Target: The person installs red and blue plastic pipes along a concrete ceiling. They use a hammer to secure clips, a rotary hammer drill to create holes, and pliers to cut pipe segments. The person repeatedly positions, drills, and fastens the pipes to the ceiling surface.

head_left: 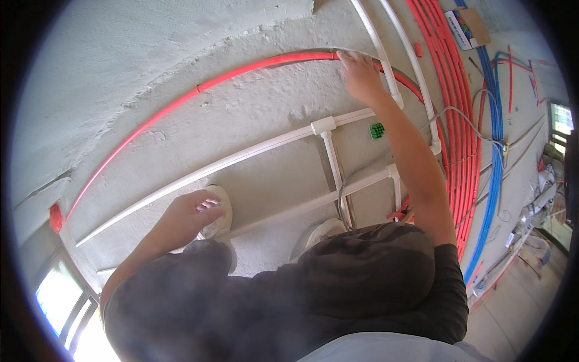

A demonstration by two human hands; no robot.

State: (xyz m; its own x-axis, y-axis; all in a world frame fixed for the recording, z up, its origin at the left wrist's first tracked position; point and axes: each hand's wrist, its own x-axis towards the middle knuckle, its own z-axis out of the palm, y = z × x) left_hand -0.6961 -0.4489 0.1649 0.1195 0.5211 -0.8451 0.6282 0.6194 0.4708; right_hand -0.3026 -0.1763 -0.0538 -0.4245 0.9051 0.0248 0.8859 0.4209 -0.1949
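A long red conduit pipe [253,65] runs along the foot of the concrete wall in a curve, with a joint part-way along it. My right hand [362,77] reaches out to its far right stretch, its fingers bent over the pipe and pressing on it. Loosely curled beside my left knee, my left hand [196,211] shows nothing in it and hangs above my left shoe [218,220]. White pipes [265,146] with tee fittings [323,125] lie on the floor between me and the red pipe.
Bundled red pipes [458,114] and blue pipes [496,114] run along the right side. A small green object [377,131] lies near a white tee. An open cardboard box [467,28] sits far right. Grey cable [467,114] crosses the bundles. Bags and scraps [534,208] are heaped farther right.
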